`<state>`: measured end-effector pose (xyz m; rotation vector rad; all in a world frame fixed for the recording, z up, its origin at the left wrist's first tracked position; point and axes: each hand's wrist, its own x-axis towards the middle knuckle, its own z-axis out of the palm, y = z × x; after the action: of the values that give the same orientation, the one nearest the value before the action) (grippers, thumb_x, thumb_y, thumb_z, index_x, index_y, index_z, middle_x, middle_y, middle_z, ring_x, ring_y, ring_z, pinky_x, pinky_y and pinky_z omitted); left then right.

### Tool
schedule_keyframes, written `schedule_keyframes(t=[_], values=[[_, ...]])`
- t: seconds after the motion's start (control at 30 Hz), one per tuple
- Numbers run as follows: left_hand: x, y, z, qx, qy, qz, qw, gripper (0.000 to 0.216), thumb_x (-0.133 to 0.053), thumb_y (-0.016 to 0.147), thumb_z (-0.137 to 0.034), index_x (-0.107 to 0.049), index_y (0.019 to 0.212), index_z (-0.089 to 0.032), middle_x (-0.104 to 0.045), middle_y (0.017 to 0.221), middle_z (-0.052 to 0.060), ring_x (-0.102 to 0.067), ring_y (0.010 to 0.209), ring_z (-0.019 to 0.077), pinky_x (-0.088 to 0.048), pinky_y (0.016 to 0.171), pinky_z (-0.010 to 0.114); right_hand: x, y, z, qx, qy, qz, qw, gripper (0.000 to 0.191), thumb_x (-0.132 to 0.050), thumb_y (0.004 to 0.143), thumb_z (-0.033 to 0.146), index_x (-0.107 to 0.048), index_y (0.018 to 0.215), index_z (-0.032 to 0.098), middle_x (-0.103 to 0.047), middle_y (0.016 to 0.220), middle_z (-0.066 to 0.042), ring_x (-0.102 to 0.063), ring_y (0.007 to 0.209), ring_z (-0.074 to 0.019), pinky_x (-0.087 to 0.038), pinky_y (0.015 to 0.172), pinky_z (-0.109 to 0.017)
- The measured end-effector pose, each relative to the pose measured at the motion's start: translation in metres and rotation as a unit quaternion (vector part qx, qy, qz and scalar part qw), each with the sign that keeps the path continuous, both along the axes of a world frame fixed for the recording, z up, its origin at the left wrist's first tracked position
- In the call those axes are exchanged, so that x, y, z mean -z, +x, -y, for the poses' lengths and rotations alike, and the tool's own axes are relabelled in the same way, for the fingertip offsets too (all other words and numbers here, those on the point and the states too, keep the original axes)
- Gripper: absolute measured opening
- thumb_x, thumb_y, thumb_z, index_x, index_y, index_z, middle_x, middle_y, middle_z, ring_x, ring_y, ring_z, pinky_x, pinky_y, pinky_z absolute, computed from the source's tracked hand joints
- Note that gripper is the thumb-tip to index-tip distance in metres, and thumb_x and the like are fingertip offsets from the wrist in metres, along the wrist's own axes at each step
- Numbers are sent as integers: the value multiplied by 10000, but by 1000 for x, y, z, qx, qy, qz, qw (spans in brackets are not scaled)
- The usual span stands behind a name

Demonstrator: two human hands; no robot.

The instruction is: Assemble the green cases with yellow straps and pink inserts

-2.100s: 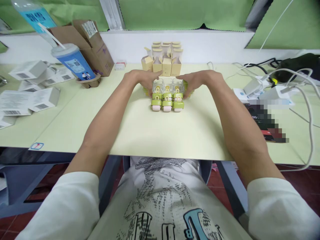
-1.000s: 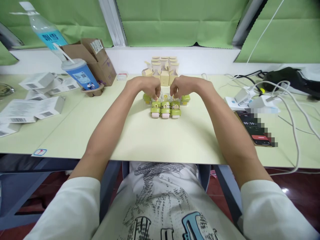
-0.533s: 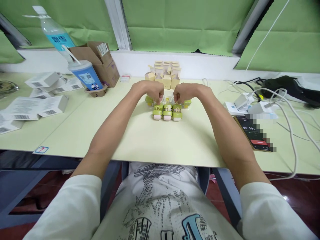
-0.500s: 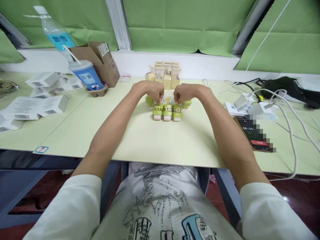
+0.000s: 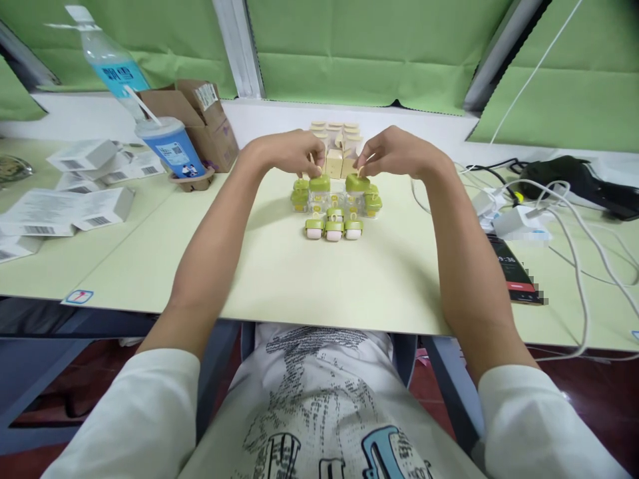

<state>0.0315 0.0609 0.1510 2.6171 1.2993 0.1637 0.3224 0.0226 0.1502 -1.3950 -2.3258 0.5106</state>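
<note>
My left hand (image 5: 305,157) pinches the loop on top of a green lid (image 5: 320,183), at the left end of a row of clear containers (image 5: 335,200) with yellow face marks. My right hand (image 5: 387,156) pinches a matching green lid (image 5: 357,184) at the right end of that row. Whether either lid is seated cannot be made out. Nearer me stand green-topped pieces (image 5: 334,231) with pale pink fronts and loops, with one more green piece (image 5: 335,213) behind the middle. Green-lidded clear containers (image 5: 372,201) flank both sides.
Small cream boxes (image 5: 334,163) stand behind the containers. To the left are white boxes (image 5: 42,214), a blue cup (image 5: 174,152), a plastic bottle (image 5: 117,70) and a cardboard carton (image 5: 214,130). White cables (image 5: 579,266), chargers (image 5: 522,223) and a phone (image 5: 519,276) lie to the right.
Both hands have moved up and away from me, from behind the front pieces to the back row, each with a green lid. Outer green pieces behind the front row are gone from there.
</note>
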Motion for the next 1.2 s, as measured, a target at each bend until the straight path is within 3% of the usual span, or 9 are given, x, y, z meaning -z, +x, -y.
schedule_keyframes(t=[0.13, 0.23, 0.43, 0.6, 0.77, 0.9, 1.03, 1.2], values=[[18, 2, -12, -23, 50, 57, 997, 180, -749, 896, -274, -762, 1064, -211, -762, 991, 49, -734, 995, 253, -484, 923, 354, 26, -8, -17, 7, -79, -189, 979, 372, -1027, 769, 481, -745, 838, 249, -841, 1023, -96, -803, 1058, -328, -712, 1004, -557], [36, 9, -19, -41, 85, 78, 992, 83, -715, 903, -189, -724, 985, -195, -747, 987, 56, -707, 1000, 243, -474, 921, 345, 47, -12, -35, 45, -51, -218, 974, 394, -1030, 769, 448, -697, 819, 243, -801, 928, -83, -793, 1013, -314, -705, 1028, -600], [60, 10, -34, -65, 124, 108, 984, 134, -643, 897, -120, -726, 970, -195, -736, 955, 62, -666, 974, 234, -470, 927, 348, 69, -7, -56, 75, 0, -195, 978, 325, -980, 798, 404, -676, 803, 287, -769, 914, -85, -754, 941, -326, -717, 925, -617], [71, 10, -45, -50, 125, 120, 984, 24, -697, 921, -212, -698, 898, -210, -710, 907, 60, -638, 977, 239, -476, 963, 360, 76, -9, -61, 79, 46, -148, 985, 145, -861, 861, 208, -717, 850, 215, -780, 935, -86, -743, 889, -268, -683, 848, -464], [77, 13, -48, -52, 130, 119, 983, 72, -709, 916, -241, -672, 855, -229, -708, 915, 63, -626, 981, 246, -485, 942, 367, 82, -9, -66, 89, 74, -103, 988, 94, -850, 856, 164, -767, 886, 195, -815, 968, -69, -761, 944, -271, -659, 911, -429], [77, 13, -48, -59, 139, 124, 981, 93, -699, 924, -255, -657, 842, -237, -717, 914, 58, -633, 998, 247, -490, 974, 377, 86, -6, -68, 74, 71, -75, 992, 109, -879, 862, 232, -800, 912, 178, -829, 971, -78, -771, 1011, -292, -639, 1001, -451], [78, 13, -47, -61, 116, 113, 985, 100, -704, 916, -306, -661, 855, -238, -716, 888, 56, -645, 978, 250, -500, 924, 369, 87, -6, -68, 76, 71, -56, 993, 155, -869, 849, 263, -828, 972, 179, -852, 1013, -94, -775, 1008, -307, -652, 979, -457], [80, 15, -47, -66, 102, 86, 989, 50, -686, 867, -198, -651, 860, -233, -727, 930, 62, -664, 955, 253, -475, 893, 378, 84, -7, -67, 78, 76, -22, 994, 175, -808, 875, 198, -833, 1043, 158, -857, 1115, -119, -786, 1053, -320, -627, 1027, -459]])
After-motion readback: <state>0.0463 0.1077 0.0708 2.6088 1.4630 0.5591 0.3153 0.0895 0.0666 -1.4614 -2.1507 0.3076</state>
